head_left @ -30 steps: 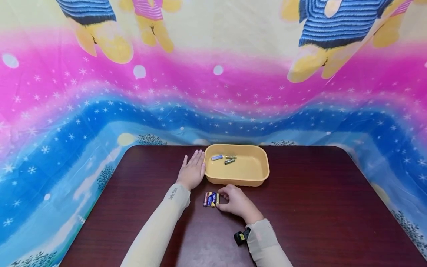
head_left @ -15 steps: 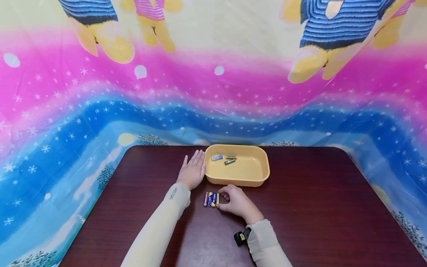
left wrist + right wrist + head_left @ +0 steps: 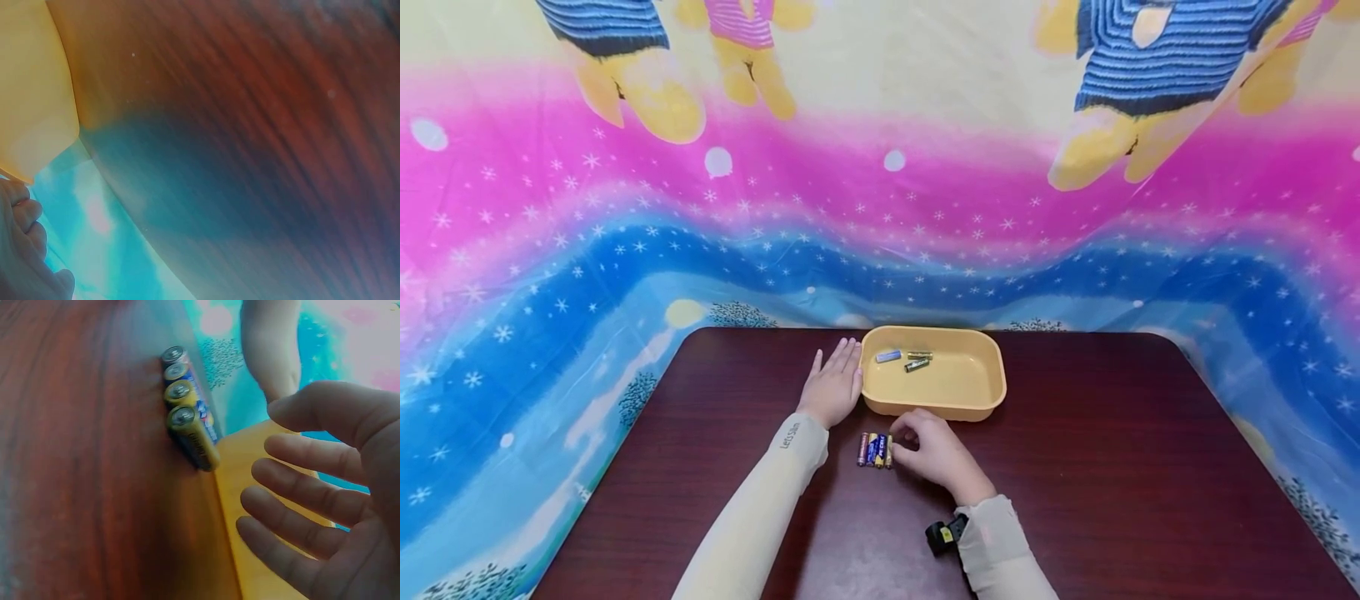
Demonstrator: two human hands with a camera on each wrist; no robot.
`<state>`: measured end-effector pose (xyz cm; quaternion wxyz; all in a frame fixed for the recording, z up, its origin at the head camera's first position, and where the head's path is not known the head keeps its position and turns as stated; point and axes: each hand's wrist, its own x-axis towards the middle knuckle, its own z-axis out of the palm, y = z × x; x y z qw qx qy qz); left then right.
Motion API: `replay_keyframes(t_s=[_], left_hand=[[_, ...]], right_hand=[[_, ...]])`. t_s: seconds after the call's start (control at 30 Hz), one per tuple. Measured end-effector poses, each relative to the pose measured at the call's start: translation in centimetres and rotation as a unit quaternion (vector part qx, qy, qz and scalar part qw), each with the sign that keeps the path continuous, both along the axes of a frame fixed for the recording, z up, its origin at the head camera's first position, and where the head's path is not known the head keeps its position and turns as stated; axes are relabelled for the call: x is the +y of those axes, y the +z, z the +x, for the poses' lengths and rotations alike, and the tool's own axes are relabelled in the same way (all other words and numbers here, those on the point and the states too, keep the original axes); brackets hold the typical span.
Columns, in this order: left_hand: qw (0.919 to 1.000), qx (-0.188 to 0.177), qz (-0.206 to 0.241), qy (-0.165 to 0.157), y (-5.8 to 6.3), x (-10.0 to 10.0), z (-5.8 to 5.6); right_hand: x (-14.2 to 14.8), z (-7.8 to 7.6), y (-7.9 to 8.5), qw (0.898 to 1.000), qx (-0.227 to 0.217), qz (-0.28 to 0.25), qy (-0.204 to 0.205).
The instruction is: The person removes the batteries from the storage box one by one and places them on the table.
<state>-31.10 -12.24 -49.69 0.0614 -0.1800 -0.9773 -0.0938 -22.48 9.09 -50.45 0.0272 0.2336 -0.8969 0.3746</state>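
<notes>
A row of several batteries lies side by side on the table in front of a yellow plastic bin. The end one, a gold battery, is nearest my right hand. In the right wrist view that hand's fingers are spread and slightly bent, apart from the batteries and holding nothing. My left hand lies with extended fingers along the bin's left side, fingertips at its rim. Inside the bin are a blue battery and two gold-and-dark batteries.
The dark red-brown table has rounded far corners. Behind it hangs a patterned cloth in pink and blue. A black wrist camera sits at my right cuff.
My right thumb and fingers have eased off the gold end battery, which stays in the row. The left hand and the bin hold their places.
</notes>
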Motion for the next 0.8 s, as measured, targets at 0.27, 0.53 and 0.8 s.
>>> replay_keyframes(t_s=[0.27,0.53,0.8], left_hand=[[1.0,0.002,-0.006,0.001,-0.2,0.0,-0.2],[1.0,-0.002,0.0,0.0,-0.2,-0.1,-0.2],[1.0,-0.004,-0.003,-0.001,-0.2,-0.1,-0.2]], right_hand=[[0.1,-0.2,1.6,0.998,0.049,-0.029,-0.021],[0.5,-1.1,2.6,0.992,0.08,-0.079,-0.048],[1.0,-3.2,3.4,0.986,0.123,-0.095,-0.064]])
